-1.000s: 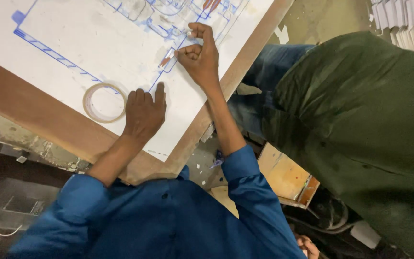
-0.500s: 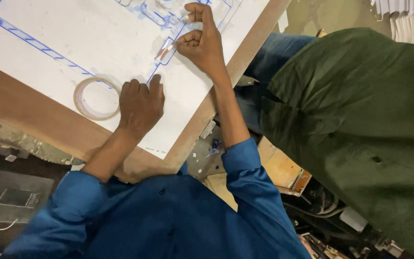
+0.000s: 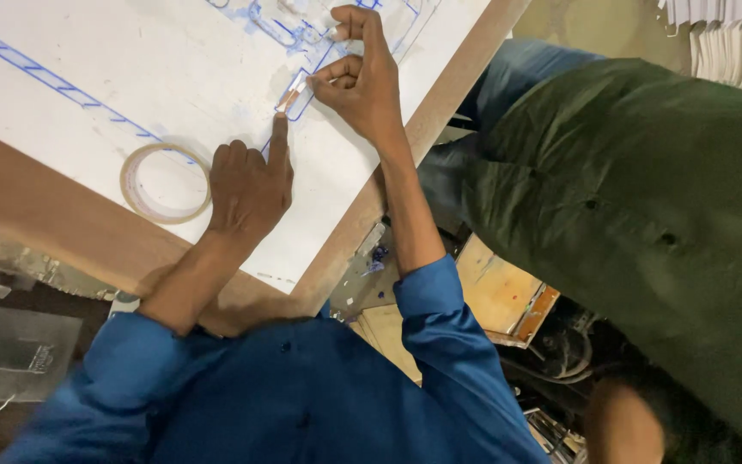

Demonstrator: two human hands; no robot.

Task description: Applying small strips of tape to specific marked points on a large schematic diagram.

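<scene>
Your left hand (image 3: 246,185) presses one extended forefinger on a clear, glossy tape strip (image 3: 292,93) — other fingers curled. Your right hand (image 3: 362,77) pinches the strip's far end, over blue lines on the white sheet (image 3: 130,69).

I see few things of that sort around my board (image 3: 62,232). Lying on it is a large white sheet (image 3: 130,51), flat, printed with blue lines and outlined boxes; it runs off the top and left of my view and stops just short of the board's right edge. Below the board's left end, on the dark floor, lies a flat grey square panel (image 3: 15,352) with a thin pale outline drawn on it; whether it is a screen or a plate I cannot tell. Far to the right of the board, in the top corner, stands a stack of white sheets (image 3: 723,34), edges showing.
</scene>
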